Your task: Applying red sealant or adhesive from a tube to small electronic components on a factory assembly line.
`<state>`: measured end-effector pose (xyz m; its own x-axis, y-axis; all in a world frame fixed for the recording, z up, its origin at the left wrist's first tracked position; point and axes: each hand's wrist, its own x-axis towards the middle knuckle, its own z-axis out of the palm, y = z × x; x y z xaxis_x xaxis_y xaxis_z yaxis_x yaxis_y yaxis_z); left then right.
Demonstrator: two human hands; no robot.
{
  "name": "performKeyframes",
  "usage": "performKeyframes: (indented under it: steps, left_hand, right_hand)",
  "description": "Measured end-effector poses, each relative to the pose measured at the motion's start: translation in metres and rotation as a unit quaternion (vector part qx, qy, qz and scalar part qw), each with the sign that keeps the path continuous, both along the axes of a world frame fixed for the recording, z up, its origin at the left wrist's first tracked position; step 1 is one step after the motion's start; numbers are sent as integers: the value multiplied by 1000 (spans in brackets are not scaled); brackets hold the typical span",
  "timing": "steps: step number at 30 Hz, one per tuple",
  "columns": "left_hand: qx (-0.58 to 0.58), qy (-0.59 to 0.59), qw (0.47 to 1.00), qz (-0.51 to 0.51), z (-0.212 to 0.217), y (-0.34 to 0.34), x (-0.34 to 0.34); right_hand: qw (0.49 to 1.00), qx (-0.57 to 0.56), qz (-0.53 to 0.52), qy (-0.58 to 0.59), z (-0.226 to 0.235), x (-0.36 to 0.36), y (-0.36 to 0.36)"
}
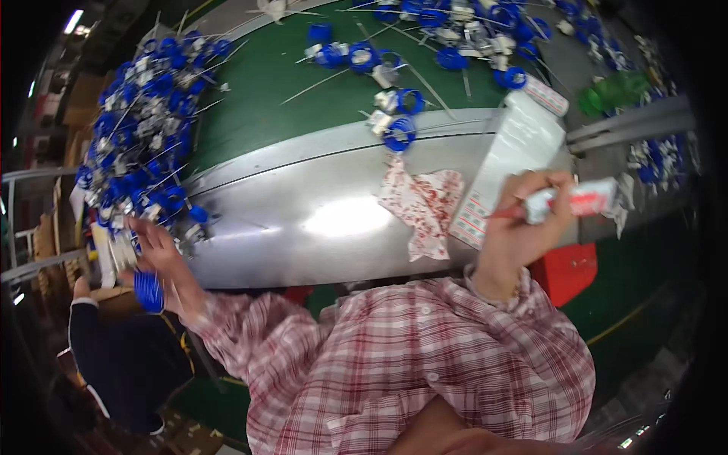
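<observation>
At the left, my left hand (161,258) is stretched out with its fingers apart, at the near end of a large heap of blue coiled parts (155,125) with white connectors and thin rods. A single blue coil (148,292) shows just beside its palm; whether they touch is unclear. My right hand (527,224) is raised at the right, closed around a white-and-red tube-shaped item (591,199) with a crumpled pale end. Motion blurs it. Under that hand lies a white label strip (512,140), its roll end (547,96) at the far side.
A red-stained cloth (425,205) lies on the metal table edge (288,220). More blue coils (406,102) are spread over the green surface (265,83). A green bottle (616,92) lies at the far right, a red bin (565,273) below. Another person (129,364) is at lower left.
</observation>
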<state>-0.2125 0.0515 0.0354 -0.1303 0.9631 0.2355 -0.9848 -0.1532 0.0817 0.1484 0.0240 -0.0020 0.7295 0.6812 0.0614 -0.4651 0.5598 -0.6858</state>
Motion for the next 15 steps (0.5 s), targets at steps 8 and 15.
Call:
performKeyframes:
  steps: [8,15]
  left_hand:
    - [-90,-18,984,-155,-90,-43,134]
    - [-155,25,949,-272,-84,-69,211]
  right_hand:
    - [997,62,-16,-44,10,-18,-7]
    - [980,146,-37,-129,18,-23,-24]
